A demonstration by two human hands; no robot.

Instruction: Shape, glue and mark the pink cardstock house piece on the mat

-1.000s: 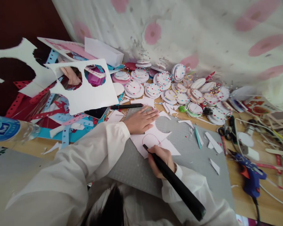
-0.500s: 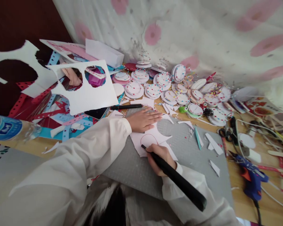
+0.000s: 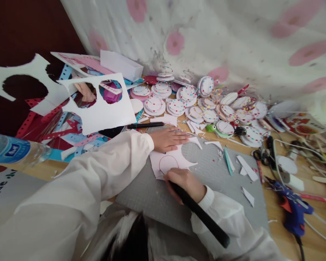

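Observation:
A white sheet piece (image 3: 154, 165) with curved bites out of its edge lies on the grey cutting mat (image 3: 143, 188). A red circle (image 3: 168, 156) is drawn on it. My left hand (image 3: 170, 140) lies flat on the sheet's upper part, fingers stretched together to the right. Below the circle, my right hand (image 3: 186, 181) grips a long black pen-shaped tool (image 3: 199, 214). Its thin tip is at the circle's lower left; whether it cuts or marks I cannot tell. White offcuts (image 3: 247, 168) and a teal strip-like tool (image 3: 228, 161) lie to the right on the mat.
Behind the mat stand several layered white discs (image 3: 176, 106) with beaded trim. Left are sheets with round holes (image 3: 103, 116), ribbons and a water bottle (image 3: 15, 148). A black pen (image 3: 146, 125) lies behind my left hand. Right are a blue glue gun (image 3: 293, 210), scissors (image 3: 260, 154) and cables.
My right hand has moved the tool's tip slightly left and down along the circle's edge. My left hand stays flat on the sheet. The view has shifted a little.

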